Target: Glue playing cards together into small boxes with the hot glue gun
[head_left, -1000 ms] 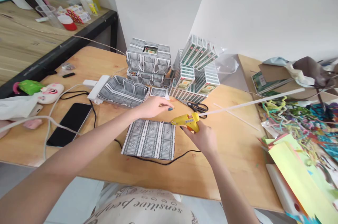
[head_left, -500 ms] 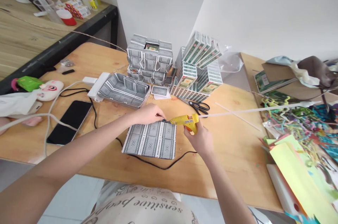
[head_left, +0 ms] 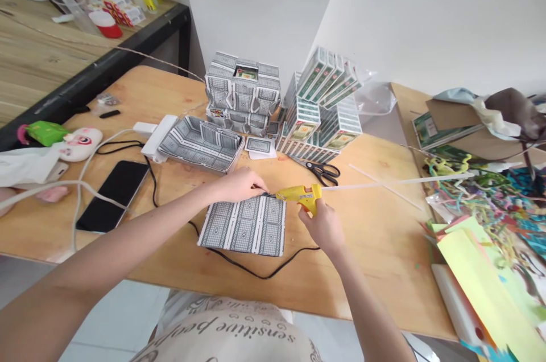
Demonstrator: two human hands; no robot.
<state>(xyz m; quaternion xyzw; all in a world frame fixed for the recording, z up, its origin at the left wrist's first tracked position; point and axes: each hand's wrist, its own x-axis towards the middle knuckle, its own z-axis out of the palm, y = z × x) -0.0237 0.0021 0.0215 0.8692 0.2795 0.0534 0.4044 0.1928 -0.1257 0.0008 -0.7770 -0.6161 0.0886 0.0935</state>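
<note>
My right hand [head_left: 324, 225] is wrapped round a yellow hot glue gun [head_left: 298, 194], with a long translucent glue stick [head_left: 384, 183] reaching out of its back to the right. The gun's dark nozzle points left, at the fingertips of my left hand [head_left: 242, 184]. Those fingertips are pinched together over the far edge of a flat panel of grey patterned playing cards [head_left: 243, 228]. What they grip is too small and hidden to make out. The panel lies on the table, and the gun's black cord [head_left: 264, 275] runs around its near side.
Behind my left hand stand an open card-covered tray [head_left: 200, 148] and a card-covered box [head_left: 243, 86]. Stacked card packs [head_left: 318, 106] and black scissors [head_left: 323, 172] are behind the gun. A phone [head_left: 113, 197] lies left; coloured paper [head_left: 478, 276] and scraps are heaped right.
The far end of the glue stick now reaches less far right. Both hands, the gun and the panel stay nearly where they were, with only a slight shift of the view.
</note>
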